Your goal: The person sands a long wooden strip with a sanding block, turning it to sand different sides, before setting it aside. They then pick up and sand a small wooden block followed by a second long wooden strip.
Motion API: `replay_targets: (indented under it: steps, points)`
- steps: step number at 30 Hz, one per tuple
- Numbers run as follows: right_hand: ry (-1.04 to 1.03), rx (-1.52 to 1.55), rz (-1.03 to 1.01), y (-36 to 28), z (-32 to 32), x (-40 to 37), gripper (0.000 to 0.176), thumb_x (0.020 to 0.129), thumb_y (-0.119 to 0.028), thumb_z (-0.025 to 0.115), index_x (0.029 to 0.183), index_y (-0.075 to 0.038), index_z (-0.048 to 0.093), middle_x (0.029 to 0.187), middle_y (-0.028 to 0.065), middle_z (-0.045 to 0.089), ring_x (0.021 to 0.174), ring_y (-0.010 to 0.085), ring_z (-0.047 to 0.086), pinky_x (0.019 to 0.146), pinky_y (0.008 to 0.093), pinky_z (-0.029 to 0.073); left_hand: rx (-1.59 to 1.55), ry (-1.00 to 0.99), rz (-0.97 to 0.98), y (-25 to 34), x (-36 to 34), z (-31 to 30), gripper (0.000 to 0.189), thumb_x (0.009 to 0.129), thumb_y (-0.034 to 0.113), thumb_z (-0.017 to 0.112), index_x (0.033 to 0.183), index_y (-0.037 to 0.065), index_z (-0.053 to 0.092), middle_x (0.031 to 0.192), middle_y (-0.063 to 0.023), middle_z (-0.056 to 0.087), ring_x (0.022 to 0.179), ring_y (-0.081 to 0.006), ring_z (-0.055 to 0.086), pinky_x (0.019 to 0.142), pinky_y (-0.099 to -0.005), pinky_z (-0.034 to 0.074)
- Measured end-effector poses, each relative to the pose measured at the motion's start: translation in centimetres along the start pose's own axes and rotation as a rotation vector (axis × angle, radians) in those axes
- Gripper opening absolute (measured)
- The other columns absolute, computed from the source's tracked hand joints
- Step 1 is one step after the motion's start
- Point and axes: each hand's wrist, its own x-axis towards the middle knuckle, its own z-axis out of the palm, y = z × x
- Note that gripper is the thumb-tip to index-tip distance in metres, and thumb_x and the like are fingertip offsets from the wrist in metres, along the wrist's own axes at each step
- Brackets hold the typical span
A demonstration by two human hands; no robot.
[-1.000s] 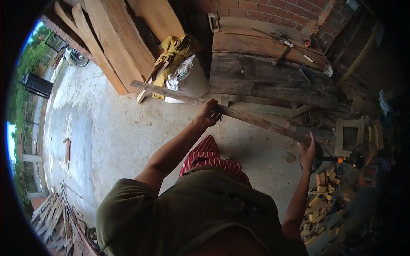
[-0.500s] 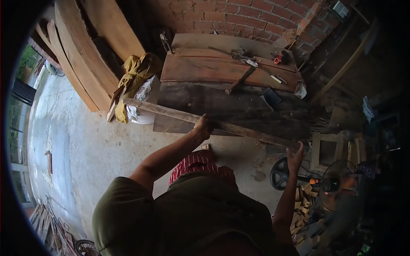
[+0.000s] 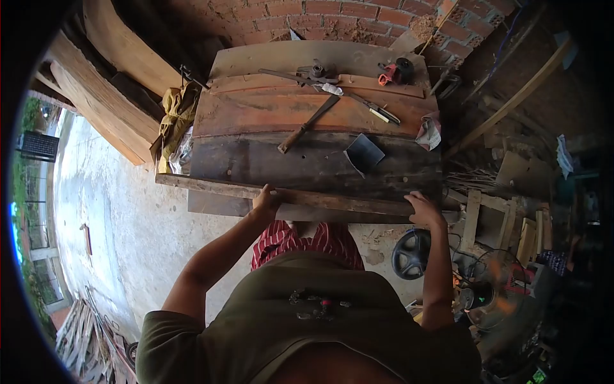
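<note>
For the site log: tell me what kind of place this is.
Likely a woodworking shop: plank workbench bearing a hammer, boards leaning by a brick wall, a wooden strip gripped by left hand and right hand.

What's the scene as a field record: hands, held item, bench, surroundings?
left hand: grip closed on wooden plank, near its middle
right hand: grip closed on the plank's right end
plank pose: long, roughly level, along the near edge of the workbench
bench top: hammer, dark flat blade
left of bench: yellow cloth, leaning planks
behind: brick wall
</note>
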Motion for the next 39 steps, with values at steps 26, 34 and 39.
replay_targets:
  steps: [26, 34, 39]
  points:
    - [0.759, 0.173, -0.467, -4.3, -10.0, 23.5, 0.038, 0.092, -0.020, 0.060, 0.129, -0.009, 0.056, 0.133, 0.0159, 0.050, 0.122, 0.0350, 0.049, 0.101, 0.0441, 0.040, -0.396, 0.453, 0.099, -3.1, -7.7, 3.9, 0.061, 0.092, 0.050, 0.063, 0.131, 0.009, 0.042, 0.110, -0.0068, 0.046, 0.100, -0.0204, 0.053, 0.085, -0.0398, 0.056]
    - [0.989, -0.105, 0.215, 7.2, -4.7, 20.8, 0.100, 0.079, -0.066, 0.065, 0.156, -0.020, 0.020, 0.155, 0.0237, 0.026, 0.141, 0.0477, 0.026, 0.111, 0.0593, 0.027, -0.532, 0.558, 0.129, -4.5, -6.6, 1.0, 0.028, 0.097, 0.027, 0.056, 0.119, 0.011, 0.050, 0.096, -0.0039, 0.053, 0.079, -0.0161, 0.058, 0.071, -0.0348, 0.056]
    - [0.991, -0.075, 0.145, 9.4, -2.9, 22.1, 0.078, 0.088, -0.051, 0.064, 0.150, -0.014, 0.034, 0.145, 0.0266, 0.040, 0.130, 0.0457, 0.043, 0.105, 0.0538, 0.036, -0.513, 0.567, 0.106, -4.6, -6.5, 1.0, 0.024, 0.098, 0.025, 0.054, 0.118, 0.013, 0.048, 0.092, -0.0021, 0.052, 0.079, -0.0158, 0.059, 0.074, -0.0364, 0.057]
